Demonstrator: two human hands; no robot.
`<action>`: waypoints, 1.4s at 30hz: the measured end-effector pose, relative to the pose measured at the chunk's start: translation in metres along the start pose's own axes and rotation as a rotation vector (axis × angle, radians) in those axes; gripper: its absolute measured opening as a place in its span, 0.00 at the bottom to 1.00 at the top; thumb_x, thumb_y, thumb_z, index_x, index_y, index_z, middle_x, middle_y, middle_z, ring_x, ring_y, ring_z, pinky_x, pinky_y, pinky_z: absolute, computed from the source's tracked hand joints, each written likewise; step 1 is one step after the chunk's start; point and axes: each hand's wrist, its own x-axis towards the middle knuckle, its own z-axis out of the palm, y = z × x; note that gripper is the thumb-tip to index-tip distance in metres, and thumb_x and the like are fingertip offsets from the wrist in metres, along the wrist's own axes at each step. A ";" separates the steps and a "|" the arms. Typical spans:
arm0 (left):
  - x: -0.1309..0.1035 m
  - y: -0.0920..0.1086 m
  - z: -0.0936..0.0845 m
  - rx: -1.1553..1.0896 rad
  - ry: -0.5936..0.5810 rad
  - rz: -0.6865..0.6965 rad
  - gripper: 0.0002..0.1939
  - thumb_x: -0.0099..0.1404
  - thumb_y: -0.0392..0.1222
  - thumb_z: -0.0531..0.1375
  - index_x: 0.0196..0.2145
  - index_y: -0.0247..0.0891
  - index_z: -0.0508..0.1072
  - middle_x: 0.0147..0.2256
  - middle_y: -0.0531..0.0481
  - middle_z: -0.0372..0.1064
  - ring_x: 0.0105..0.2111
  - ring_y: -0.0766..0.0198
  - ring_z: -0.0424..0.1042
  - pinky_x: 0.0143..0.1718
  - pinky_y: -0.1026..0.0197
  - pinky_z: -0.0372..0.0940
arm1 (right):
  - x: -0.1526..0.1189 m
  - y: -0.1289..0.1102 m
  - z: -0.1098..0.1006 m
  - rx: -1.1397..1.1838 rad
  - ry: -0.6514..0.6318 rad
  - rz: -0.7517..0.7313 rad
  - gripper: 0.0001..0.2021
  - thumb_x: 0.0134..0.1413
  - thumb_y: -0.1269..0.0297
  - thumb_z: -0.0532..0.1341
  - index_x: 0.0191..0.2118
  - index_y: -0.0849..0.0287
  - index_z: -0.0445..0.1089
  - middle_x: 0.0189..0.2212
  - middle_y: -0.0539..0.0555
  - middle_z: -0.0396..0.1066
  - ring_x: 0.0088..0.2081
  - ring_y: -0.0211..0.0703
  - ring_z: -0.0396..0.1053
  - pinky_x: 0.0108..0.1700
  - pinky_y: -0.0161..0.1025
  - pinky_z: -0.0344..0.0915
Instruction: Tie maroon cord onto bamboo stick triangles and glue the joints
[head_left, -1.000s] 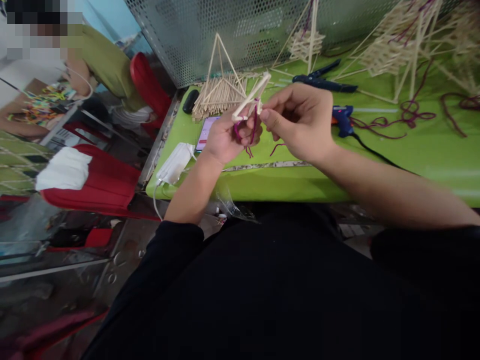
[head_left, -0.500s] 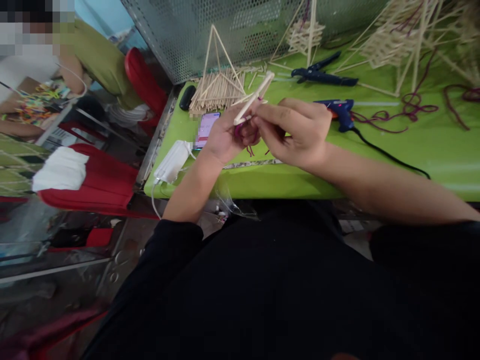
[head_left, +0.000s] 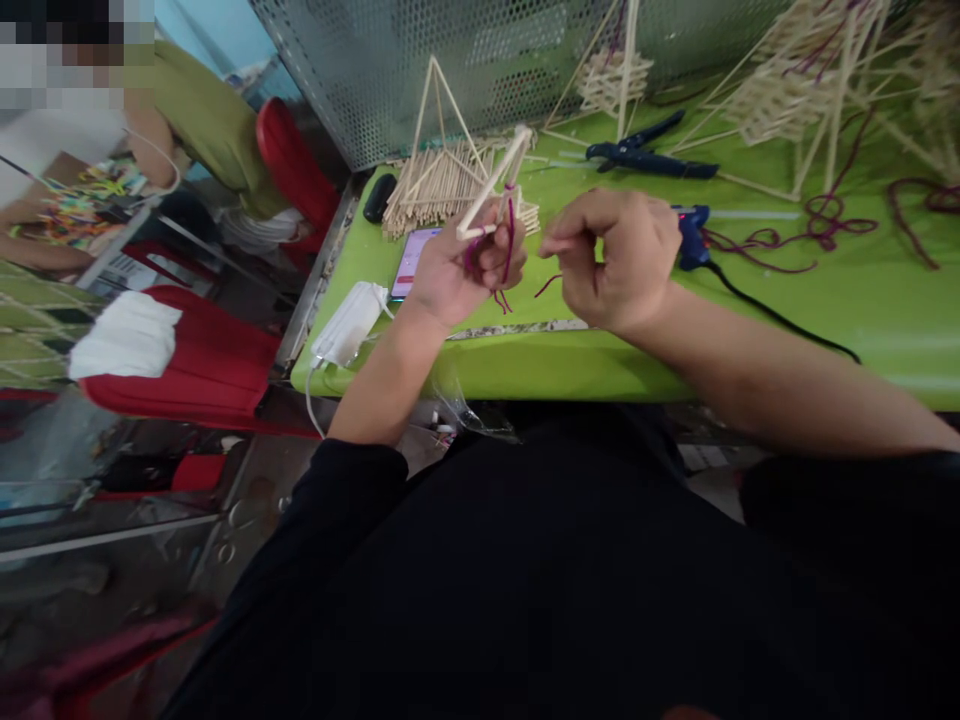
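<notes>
My left hand is closed around a small frame of thin wooden sticks, its narrow end tilted up and away. Purple string is tied to the frame and hangs over my left fingers, with loose ends below them. To the right, apart from the frame, my right hand is closed, thumb and index finger pinched together. A short end of purple string sticks out from its curled fingers; what sits at the pinched tips is too small to make out. Behind the frame lies a pile of wooden sticks.
Cutting pliers and a blue glue gun with a black cord lie to the right. Stick structures stand at the back. A phone and a white power bank-like block are at left. Another person sits beyond red chairs.
My right hand has moved away from the frame to the right, its fingers leaving the string's knot area. My left hand still holds the frame, which has shifted slightly left.
</notes>
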 end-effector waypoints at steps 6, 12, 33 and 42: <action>-0.001 0.003 0.000 -0.045 0.099 -0.054 0.37 0.87 0.55 0.37 0.24 0.40 0.66 0.19 0.55 0.53 0.16 0.70 0.57 0.20 0.65 0.56 | -0.011 0.004 0.003 0.208 -0.027 0.295 0.19 0.82 0.38 0.62 0.46 0.48 0.69 0.24 0.42 0.68 0.19 0.39 0.67 0.25 0.40 0.60; -0.001 0.004 -0.001 -0.003 0.015 -0.040 0.39 0.87 0.52 0.33 0.22 0.39 0.66 0.19 0.54 0.55 0.15 0.70 0.59 0.19 0.66 0.55 | -0.002 -0.002 -0.001 0.240 -0.036 0.499 0.24 0.79 0.32 0.61 0.40 0.47 0.67 0.20 0.45 0.64 0.18 0.43 0.64 0.24 0.47 0.54; 0.002 -0.009 -0.014 0.111 0.014 0.090 0.33 0.86 0.38 0.40 0.30 0.35 0.78 0.19 0.56 0.62 0.16 0.75 0.65 0.19 0.72 0.58 | 0.000 -0.018 0.005 0.323 -0.037 0.500 0.23 0.71 0.36 0.71 0.44 0.49 0.68 0.37 0.49 0.72 0.29 0.41 0.73 0.29 0.41 0.72; 0.005 -0.015 -0.023 0.148 -0.112 0.163 0.25 0.83 0.36 0.51 0.28 0.37 0.77 0.19 0.56 0.63 0.17 0.72 0.68 0.20 0.70 0.64 | 0.002 -0.015 0.005 0.331 -0.052 0.537 0.29 0.67 0.28 0.71 0.40 0.49 0.66 0.30 0.47 0.69 0.25 0.40 0.68 0.25 0.40 0.63</action>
